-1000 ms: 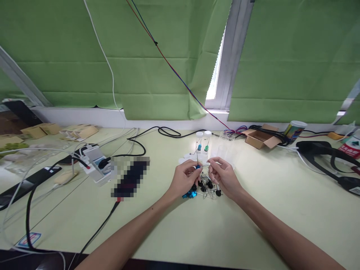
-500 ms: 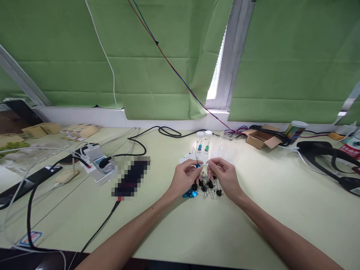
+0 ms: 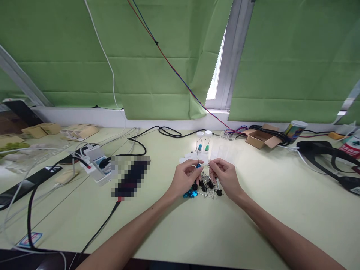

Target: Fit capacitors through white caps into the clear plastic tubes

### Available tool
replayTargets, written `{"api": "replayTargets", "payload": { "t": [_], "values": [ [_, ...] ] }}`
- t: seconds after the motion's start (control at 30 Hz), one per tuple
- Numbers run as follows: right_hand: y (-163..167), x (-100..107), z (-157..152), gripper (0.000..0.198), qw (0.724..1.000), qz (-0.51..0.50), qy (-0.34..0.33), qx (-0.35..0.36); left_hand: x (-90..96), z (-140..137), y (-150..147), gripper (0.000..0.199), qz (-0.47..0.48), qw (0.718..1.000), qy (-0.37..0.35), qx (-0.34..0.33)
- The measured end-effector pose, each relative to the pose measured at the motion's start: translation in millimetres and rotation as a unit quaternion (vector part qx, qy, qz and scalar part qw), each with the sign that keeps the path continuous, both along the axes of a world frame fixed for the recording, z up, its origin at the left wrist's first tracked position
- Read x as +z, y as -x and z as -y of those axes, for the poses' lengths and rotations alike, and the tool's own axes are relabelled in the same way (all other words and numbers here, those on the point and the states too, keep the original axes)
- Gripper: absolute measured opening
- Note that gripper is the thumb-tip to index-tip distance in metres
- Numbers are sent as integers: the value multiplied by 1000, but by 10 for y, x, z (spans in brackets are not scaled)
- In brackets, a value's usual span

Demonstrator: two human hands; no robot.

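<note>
My left hand (image 3: 184, 178) pinches a small blue metal piece (image 3: 198, 165), from which a thin bent wire (image 3: 198, 154) rises. My right hand (image 3: 225, 174) is closed on a thin silvery rod (image 3: 205, 164) that reaches left to the blue piece. Whether its tip sits inside the piece I cannot tell. Below both hands lies a loose pile of black round knobs (image 3: 210, 185) and thin metal rods (image 3: 207, 194). Several more blue metal pieces (image 3: 190, 194) are heaped at its left, beside my left wrist. My fingers cover part of the pile.
Two clear tubes with white caps (image 3: 208, 133) stand behind my hands, with a blue and a green piece inside. Clear containers (image 3: 223, 151) and a cardboard box (image 3: 260, 138) are farther right. Leftward are a power strip (image 3: 97, 163), cables and a blurred-out dark device (image 3: 132, 177).
The bent wire on the blue piece has turned, and its hooked end looks lower and different in angle. My right fingers have shifted slightly right along with the rod. My left hand is nearly still.
</note>
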State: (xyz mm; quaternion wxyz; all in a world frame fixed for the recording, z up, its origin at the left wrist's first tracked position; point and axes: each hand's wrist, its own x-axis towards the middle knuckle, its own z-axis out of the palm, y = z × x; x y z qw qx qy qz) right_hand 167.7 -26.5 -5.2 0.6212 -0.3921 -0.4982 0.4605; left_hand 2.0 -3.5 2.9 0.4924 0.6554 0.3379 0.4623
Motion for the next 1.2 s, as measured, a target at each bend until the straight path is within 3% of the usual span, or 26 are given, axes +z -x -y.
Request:
{"api": "replayTargets", "payload": {
  "t": [1.2],
  "values": [
    [15, 3, 12, 38, 998, 17, 54, 8, 17, 31, -24, 31, 10, 999, -29, 12]
  ]
}}
